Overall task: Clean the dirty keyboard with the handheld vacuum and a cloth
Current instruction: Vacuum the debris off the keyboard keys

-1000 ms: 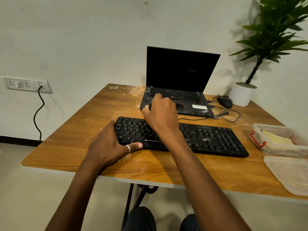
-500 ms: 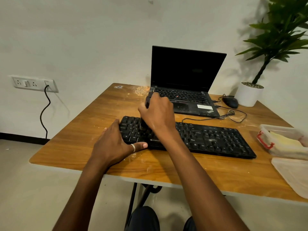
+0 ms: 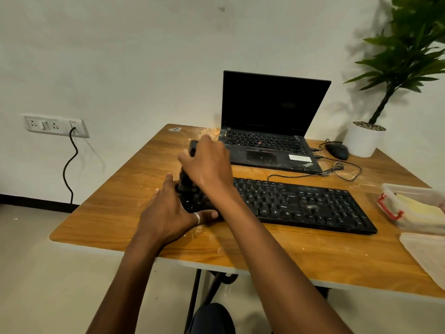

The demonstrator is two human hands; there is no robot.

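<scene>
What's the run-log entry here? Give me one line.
phase: vacuum pass | right hand: grips handheld vacuum at left end of keyboard | left hand: rests on keyboard, left end

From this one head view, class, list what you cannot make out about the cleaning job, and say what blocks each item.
Head view:
1. Handheld vacuum: mostly covered by the right hand; nozzle unseen.
2. Keyboard left end: hidden under the left hand and vacuum.
3. Container: cut by the right edge; yellow contents unidentifiable.
</scene>
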